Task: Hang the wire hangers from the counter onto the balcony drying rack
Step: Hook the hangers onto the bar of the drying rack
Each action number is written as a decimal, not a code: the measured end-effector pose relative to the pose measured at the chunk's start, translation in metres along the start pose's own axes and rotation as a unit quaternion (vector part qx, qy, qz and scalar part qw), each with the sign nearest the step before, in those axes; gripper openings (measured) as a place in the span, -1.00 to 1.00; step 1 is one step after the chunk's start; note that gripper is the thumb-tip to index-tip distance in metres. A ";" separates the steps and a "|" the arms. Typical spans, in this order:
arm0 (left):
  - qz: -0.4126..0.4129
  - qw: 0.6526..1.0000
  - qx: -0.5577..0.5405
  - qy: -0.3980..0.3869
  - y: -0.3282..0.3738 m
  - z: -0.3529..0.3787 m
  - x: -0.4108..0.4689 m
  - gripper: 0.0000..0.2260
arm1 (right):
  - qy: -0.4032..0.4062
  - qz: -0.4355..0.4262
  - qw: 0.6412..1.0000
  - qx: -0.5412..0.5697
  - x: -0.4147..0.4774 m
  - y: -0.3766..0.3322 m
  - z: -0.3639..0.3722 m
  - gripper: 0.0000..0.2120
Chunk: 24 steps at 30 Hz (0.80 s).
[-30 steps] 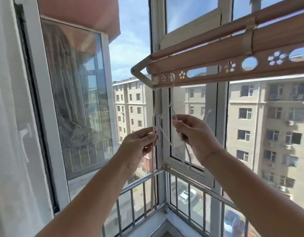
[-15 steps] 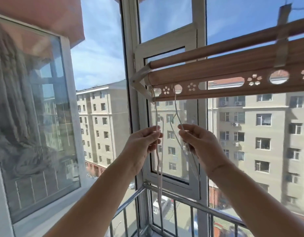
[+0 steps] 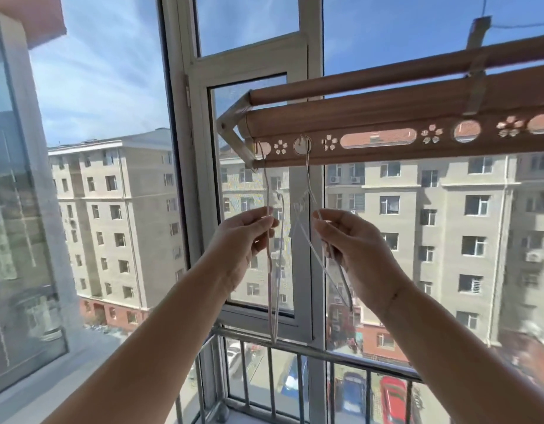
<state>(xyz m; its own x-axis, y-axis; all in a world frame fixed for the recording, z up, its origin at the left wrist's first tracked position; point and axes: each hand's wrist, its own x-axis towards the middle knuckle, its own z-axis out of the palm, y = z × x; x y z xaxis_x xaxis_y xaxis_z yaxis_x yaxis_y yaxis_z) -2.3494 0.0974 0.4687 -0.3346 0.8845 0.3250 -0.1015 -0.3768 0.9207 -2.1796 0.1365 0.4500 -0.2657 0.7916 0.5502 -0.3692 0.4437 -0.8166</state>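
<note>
**Position.** Both hangers are at the left end of the drying rack (image 3: 387,114). The left hanger (image 3: 272,286) hangs from the end slot (image 3: 262,148). The right hanger (image 3: 308,175) has its hook through the round hole (image 3: 301,145) just beside that slot.

**Left hand** (image 3: 246,237). Thumb and fingertips pinch the left hanger's wire below the hook.

**Right hand** (image 3: 353,249). Fingers are curled and pinch the right hanger's shoulder wire.

**Not confirmed.** The wire is too fine to tell how well the hook sits in the end slot.

**Risks, as judged.**
- Letting go before either hook is fully seated would drop that hanger toward the railing (image 3: 295,347) below.
- The two hangers hang close together, so a swing on release could tangle their wires or knock one hook out.
</note>
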 end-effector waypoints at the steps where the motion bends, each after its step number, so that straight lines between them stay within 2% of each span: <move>1: 0.000 1.000 -0.003 -0.001 0.001 -0.001 0.001 -0.77 | 0.004 0.002 1.000 0.004 0.001 0.001 0.001 -0.84; 7: 0.000 1.000 -0.011 -0.004 0.007 -0.006 0.005 -0.83 | 0.030 0.031 0.999 0.007 0.003 0.014 0.001 -0.80; 18: -0.033 0.999 -0.022 -0.017 -0.003 -0.021 -0.009 -0.81 | 0.032 0.044 0.998 0.029 -0.001 0.018 0.007 -0.77; 21: -0.042 0.998 0.037 -0.040 -0.006 -0.029 -0.016 -0.81 | 0.028 0.053 0.998 0.028 -0.002 0.018 0.009 -0.74; 24: -0.034 0.983 0.181 -0.026 -0.014 -0.042 -0.020 -0.78 | 0.030 0.054 0.998 0.028 -0.004 0.016 0.010 -0.76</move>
<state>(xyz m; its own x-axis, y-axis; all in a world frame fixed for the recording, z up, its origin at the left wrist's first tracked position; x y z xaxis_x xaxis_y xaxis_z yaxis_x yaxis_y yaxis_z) -2.3806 0.0733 0.4399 -0.2902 0.9205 0.2617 0.2212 -0.2016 0.9542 -2.1931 0.1364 0.4366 -0.2530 0.8582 0.4467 -0.3915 0.3314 -0.8585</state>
